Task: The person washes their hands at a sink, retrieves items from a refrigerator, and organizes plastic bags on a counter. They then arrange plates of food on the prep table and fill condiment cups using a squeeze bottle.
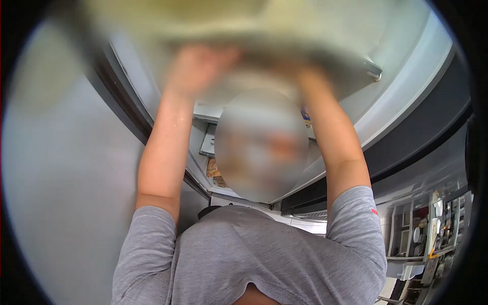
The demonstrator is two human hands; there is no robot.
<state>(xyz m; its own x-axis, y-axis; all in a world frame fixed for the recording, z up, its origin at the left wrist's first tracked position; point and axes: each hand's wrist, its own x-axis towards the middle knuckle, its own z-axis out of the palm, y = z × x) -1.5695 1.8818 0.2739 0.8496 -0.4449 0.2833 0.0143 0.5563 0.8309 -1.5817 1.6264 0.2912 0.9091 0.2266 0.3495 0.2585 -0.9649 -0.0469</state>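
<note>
Panel: dark-edged pale panel (254, 25), badly blurred, across 12 o'clock, above and between the arms.
Left hand (201, 66): at 11 o'clock, raised to the panel's dark edge; blur hides the fingers, so I cannot tell whether they grip it.
Right hand (300, 73): at 1 o'clock, by the same edge, apart from the other hand; its grip cannot be told either.
Panel corner: small fitting (375, 71) at 2 o'clock.
Middle: blurred oval patch (262, 145), its content unreadable.
Cabinet inside: brown packet (212, 168) toward 8 o'clock, just beside the oval; blue-purple item (305, 114) toward 2 o'clock, beside the right forearm.
Outer edges: smooth grey surface (61, 178) at 9 o'clock, dark band (422, 129) at 3, rack (422, 236) at 4.
Clothing: grey T-shirt (254, 244) at 6 o'clock.
</note>
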